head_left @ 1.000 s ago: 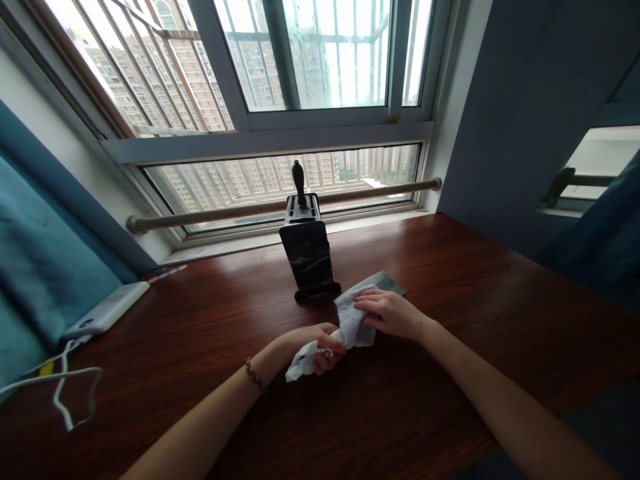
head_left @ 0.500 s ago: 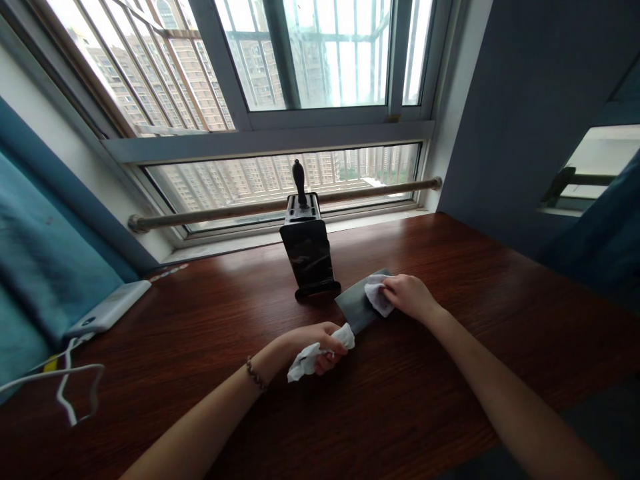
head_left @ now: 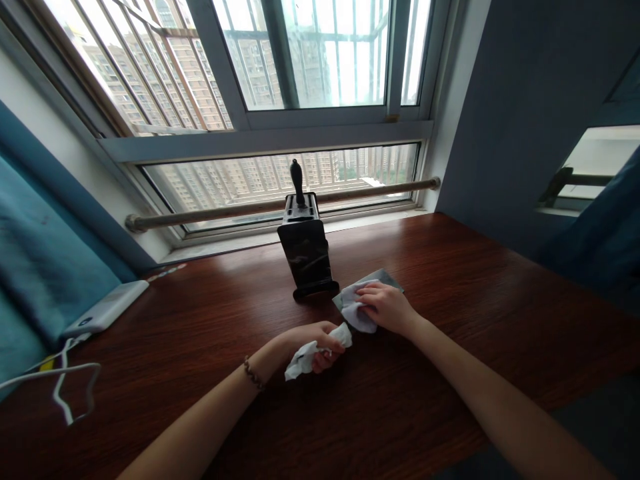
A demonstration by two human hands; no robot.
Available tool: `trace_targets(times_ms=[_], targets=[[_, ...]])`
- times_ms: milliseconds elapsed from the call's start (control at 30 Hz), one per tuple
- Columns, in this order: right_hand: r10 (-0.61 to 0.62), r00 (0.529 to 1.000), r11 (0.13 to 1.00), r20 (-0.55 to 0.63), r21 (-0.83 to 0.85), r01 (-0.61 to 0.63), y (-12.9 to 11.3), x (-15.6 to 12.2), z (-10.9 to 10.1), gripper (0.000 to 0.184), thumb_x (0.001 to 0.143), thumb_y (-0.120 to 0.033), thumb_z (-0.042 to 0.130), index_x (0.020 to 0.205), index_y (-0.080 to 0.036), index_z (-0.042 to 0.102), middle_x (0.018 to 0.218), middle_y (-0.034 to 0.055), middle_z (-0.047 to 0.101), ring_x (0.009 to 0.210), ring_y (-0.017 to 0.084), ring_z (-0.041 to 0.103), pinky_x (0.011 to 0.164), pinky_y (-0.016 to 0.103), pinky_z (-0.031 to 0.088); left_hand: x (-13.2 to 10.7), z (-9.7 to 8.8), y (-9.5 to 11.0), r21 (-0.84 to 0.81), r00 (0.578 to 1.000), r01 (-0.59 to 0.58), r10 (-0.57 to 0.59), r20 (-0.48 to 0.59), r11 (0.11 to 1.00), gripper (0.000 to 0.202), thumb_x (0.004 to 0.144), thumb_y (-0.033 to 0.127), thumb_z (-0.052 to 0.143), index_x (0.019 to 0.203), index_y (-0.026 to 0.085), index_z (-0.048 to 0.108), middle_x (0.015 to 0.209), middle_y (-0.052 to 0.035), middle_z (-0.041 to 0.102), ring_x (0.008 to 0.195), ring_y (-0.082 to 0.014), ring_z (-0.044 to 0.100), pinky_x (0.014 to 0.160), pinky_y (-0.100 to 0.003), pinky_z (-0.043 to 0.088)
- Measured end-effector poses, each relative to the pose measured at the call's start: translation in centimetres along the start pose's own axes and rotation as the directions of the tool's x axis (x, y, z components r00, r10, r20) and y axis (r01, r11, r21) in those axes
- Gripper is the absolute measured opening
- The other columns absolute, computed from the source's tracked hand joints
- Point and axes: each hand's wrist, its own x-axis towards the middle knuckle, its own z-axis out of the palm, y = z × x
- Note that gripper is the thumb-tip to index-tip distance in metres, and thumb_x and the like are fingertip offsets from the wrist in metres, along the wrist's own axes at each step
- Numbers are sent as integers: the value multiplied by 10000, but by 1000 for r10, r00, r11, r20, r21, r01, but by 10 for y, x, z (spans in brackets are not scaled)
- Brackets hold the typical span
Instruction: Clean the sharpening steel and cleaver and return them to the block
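A grey, broad-bladed cleaver (head_left: 389, 275) lies over the tabletop, its near end by my left hand. My left hand (head_left: 327, 341) is closed around crumpled white tissue (head_left: 301, 362), which wraps what appears to be the cleaver's handle; the handle itself is hidden. With fingers bent over it, my right hand (head_left: 393, 308) presses a pale cloth (head_left: 356, 313) onto the blade, covering much of its middle. Just beyond the blade stands a black knife block (head_left: 305, 253) with one dark-handled tool (head_left: 297, 180) upright in it.
The reddish-brown wooden table (head_left: 240, 300) reaches to the window sill, where a metal rail (head_left: 220, 215) runs across. At the left lie a white power strip or box (head_left: 107, 308) and white cables (head_left: 63, 393), next to a blue curtain (head_left: 45, 247).
My right hand has slid the cloth leftward along the blade, toward its near left corner, uncovering the far right end. The cloth looks more spread. My left hand keeps its grip nearly in place.
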Motion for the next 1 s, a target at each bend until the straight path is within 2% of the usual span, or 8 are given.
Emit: trace_targets(times_ms=[67,133,233,367,500,667,800,1000], targets=[[203,979,968,25,-156,-197,10,-2,-5,149,844,-227,525,822,-175,663,958,44,653,976,211,550,859,298,427,-1,2,1,-5,1000,-16,16,0,1000,295,666,232,665,779,181,398,579,50,412,420,-37,315,412,-173,230],[386,922,886,29,-290,-362,20,-4,-11,172,828,-230,507,752,-160,645,845,80,646,856,236,583,745,321,459,-3,2,0,-5,1000,-12,12,-11,1000,305,659,230,670,790,185,398,588,50,413,421,-37,319,411,-173,238],[490,872,817,4,-351,-458,30,-7,-16,193,810,-208,476,734,-134,638,749,120,619,712,254,587,627,340,459,-3,1,-2,5,999,-14,14,-30,1000,310,649,224,674,815,185,415,602,45,422,425,-43,329,404,-176,270],[382,922,888,67,-302,-346,27,-6,-13,166,801,-203,498,741,-151,645,800,95,632,827,237,585,753,327,462,-1,-2,-2,6,1000,-16,16,-21,1000,272,658,214,660,788,177,424,591,41,423,420,-41,326,397,-173,280],[63,997,997,52,-50,-61,9,-3,-2,157,804,-167,530,874,-171,671,995,56,644,1027,199,531,920,291,405,0,-1,-1,-11,1000,4,-4,5,1000,266,662,207,658,749,175,409,571,44,410,417,-38,318,392,-167,265],[-190,981,958,-29,212,191,-9,-2,8,195,796,-149,556,959,-153,663,1095,61,624,1056,202,528,953,326,409,2,-4,-4,9,1000,-24,24,6,1000,274,680,230,667,764,176,411,565,43,418,418,-49,331,388,-181,284],[-245,969,923,-32,297,243,-11,-1,9,231,785,-134,561,993,-149,660,1099,70,624,1062,206,535,949,344,426,3,-6,-8,19,1000,-27,27,-11,999,254,708,234,649,804,183,419,549,45,412,414,-53,336,388,-183,275],[-206,978,927,-30,313,204,-11,0,6,195,839,-177,545,992,-149,662,1093,70,627,1053,182,546,959,332,425,2,-3,-8,52,998,-38,41,-53,998,264,707,205,629,878,192,429,577,36,409,439,-60,344,403,-192,277]])
